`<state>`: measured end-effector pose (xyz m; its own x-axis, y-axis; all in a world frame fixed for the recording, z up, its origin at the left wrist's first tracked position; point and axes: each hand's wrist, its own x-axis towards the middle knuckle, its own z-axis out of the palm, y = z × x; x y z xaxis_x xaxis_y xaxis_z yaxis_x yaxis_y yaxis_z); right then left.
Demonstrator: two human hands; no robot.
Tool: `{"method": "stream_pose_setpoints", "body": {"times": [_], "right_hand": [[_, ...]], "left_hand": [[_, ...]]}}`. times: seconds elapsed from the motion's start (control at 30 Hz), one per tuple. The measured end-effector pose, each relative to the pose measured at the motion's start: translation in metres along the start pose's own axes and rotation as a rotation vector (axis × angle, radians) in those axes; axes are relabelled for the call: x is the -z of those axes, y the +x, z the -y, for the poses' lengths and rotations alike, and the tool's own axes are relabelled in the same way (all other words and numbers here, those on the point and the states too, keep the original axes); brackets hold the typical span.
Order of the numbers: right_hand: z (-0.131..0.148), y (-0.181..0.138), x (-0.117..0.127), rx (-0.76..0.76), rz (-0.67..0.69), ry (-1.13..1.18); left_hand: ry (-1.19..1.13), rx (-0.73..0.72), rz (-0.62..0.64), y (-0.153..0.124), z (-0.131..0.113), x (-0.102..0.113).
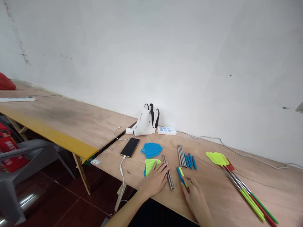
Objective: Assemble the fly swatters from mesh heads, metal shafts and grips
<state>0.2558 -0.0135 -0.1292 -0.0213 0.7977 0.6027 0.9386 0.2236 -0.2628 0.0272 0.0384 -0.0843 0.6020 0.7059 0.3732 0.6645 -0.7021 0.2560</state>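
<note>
My left hand [156, 180] lies flat with its fingers spread, over the lower edge of a yellow-green mesh swatter head [150, 165] and against a pair of metal tubes [169, 179]. A blue swatter head shows beneath the yellow-green one. With thumb and fingers, my right hand [196, 197] grips the near ends of a blue handle sleeve [180, 175] and a yellow-green handle sleeve [181, 171], lying side by side. Beyond are blue swatter heads [151, 149], several metal tubes [181, 156] and several blue sleeves [190, 161].
Assembled fly swatters [241, 184] lie at the right. A phone [130, 147] on a charging cable lies left of the blue heads. Against the wall stand a white bag [143, 124] and a power strip [166, 130]. A grey chair [40, 154] stands at the left.
</note>
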Motion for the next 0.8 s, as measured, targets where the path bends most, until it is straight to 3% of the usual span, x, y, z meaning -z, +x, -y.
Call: {"method": "stream_pose_setpoints", "body": {"times": [0.2,0.47,0.8], "right_hand": [[0.007,0.007,-0.003,0.035,0.042,0.102],[0.011,0.005,0.006,0.066,0.058,0.044],[0.014,0.01,-0.001,0.031,0.019,-0.034]], "left_hand": [[-0.014,0.0,-0.023,-0.001,-0.003,0.005],[-0.035,0.017,-0.038,0.001,-0.003,0.005],[-0.039,-0.008,-0.02,0.002,-0.002,0.008]]}}
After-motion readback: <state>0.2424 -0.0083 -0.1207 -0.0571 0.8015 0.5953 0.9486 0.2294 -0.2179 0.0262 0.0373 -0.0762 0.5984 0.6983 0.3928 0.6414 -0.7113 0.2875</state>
